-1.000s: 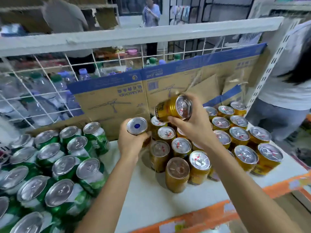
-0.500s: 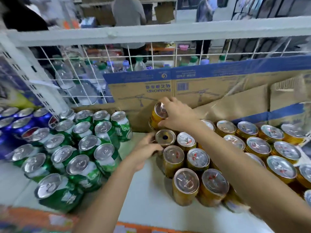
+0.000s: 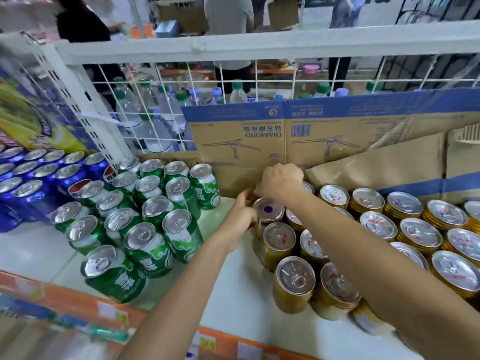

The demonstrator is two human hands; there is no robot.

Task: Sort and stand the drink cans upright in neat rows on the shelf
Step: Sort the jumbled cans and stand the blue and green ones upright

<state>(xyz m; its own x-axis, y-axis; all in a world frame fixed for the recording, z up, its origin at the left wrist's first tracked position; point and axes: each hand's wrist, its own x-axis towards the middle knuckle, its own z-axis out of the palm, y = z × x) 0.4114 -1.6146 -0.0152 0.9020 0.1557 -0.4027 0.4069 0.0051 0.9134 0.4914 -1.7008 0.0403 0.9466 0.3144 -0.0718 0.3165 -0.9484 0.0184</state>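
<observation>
Your left hand [image 3: 237,219] sits at the centre of the frame. Its fingers and thumb are curled round the left side of a gold metal can with a blue dot on its silver lid [image 3: 268,209]. That can stands upright on the white shelf board [image 3: 233,294], at the left end of the gold block and one place in from the back.

Your right hand [image 3: 281,181] is just above it in the frame, knuckles up and fingers curled downward, close against the brown corrugated cardboard sheet with a blue band [image 3: 239,141] that lines the back of the shelf. Whatever is under that hand is hidden, so you cannot tell whether it grips anything.

The other gold cans with silver pull-tab lids [image 3: 376,224] fill the right half of the frame, standing lids up and packed touching one another in rows. The green and white drink cans [image 3: 153,245] stand lids up in a loose cluster at centre left, well apart from the gold block, with bare shelf between them. The dark blue cans [image 3: 28,188] sit at the far left edge, just beside the green ones.

Behind the cardboard, in the upper part of the frame, is a white wire grid panel [image 3: 145,81] with clear plastic water bottles [image 3: 155,126] beyond it. The orange shelf edge [image 3: 78,300] runs along the bottom.
</observation>
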